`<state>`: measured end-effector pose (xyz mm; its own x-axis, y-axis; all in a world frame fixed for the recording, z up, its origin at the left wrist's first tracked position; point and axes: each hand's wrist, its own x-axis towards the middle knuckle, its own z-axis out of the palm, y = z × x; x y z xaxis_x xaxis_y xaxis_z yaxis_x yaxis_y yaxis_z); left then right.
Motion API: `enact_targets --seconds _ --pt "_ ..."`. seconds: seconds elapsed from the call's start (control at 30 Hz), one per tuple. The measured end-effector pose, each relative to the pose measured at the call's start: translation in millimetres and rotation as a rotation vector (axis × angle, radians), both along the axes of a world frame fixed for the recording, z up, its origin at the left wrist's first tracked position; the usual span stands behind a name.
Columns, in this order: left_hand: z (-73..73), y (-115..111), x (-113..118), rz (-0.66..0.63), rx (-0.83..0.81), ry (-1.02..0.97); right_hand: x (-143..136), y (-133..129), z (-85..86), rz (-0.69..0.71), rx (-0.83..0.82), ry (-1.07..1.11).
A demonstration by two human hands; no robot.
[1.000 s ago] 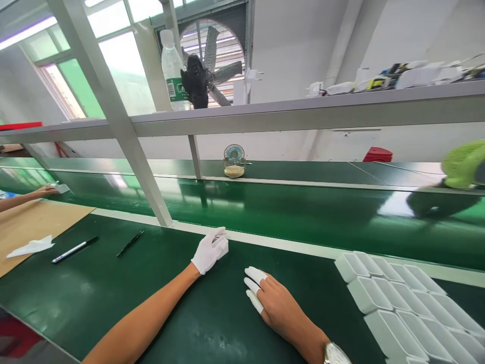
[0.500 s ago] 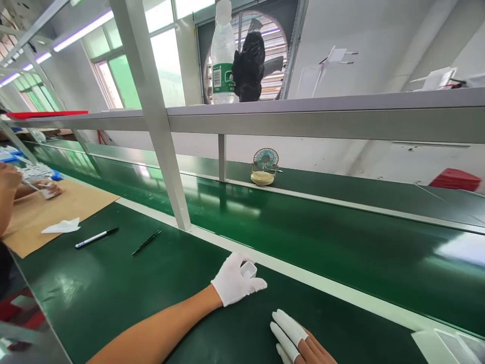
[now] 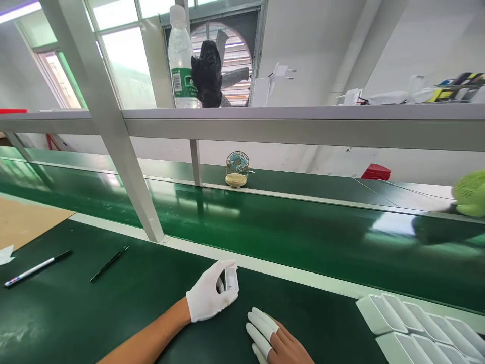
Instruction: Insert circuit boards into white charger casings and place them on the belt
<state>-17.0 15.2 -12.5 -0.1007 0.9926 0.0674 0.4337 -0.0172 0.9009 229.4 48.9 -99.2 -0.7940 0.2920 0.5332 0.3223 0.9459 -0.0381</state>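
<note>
My left hand (image 3: 210,292), in a white glove, grips a small white plastic case (image 3: 231,279) between thumb and fingers. The case is tilted just above or on the dark green tabletop, close to the pale strip along its far edge; whether it touches the surface I cannot tell. To the right and nearer to me, my right hand (image 3: 280,337) wears white finger cots. Its fingers are stretched out over the table and hold nothing. At the lower right, a white compartmented tray (image 3: 382,331) is partly cut off by the frame.
A pen (image 3: 36,270) and a thin black tool (image 3: 109,264) lie on the left, near brown paper (image 3: 30,215). Beyond runs a green conveyor belt (image 3: 265,227), with a metal post (image 3: 132,172) and shelf above. A small fan (image 3: 237,169) stands behind the belt.
The view has turned right, bringing more of the white tray into sight. My left thumb has closed in around the white case, which now shows its inner side. My right hand stays outstretched.
</note>
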Motion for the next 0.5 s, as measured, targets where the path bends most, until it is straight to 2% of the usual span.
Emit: enact_targets --seconds 0.1,0.27,0.33,0.4,0.5 --pt "-1.0 2 0 0.008 -0.032 -0.009 -1 -2 7.8 -0.014 0.004 -0.002" --pt "-3.5 8 -2 -0.004 -0.117 -0.022 2 2 43.6 0.080 0.042 -0.100" --pt "-3.9 9 -2 -0.003 -0.132 -0.047 3 3 51.5 0.106 0.061 -0.127" --pt "-3.8 9 -1 -0.001 -0.137 -0.069 1 2 49.1 0.079 0.079 -0.081" --pt "-2.0 9 0 -0.004 -0.130 -0.065 -3 0 32.6 0.014 0.100 0.019"
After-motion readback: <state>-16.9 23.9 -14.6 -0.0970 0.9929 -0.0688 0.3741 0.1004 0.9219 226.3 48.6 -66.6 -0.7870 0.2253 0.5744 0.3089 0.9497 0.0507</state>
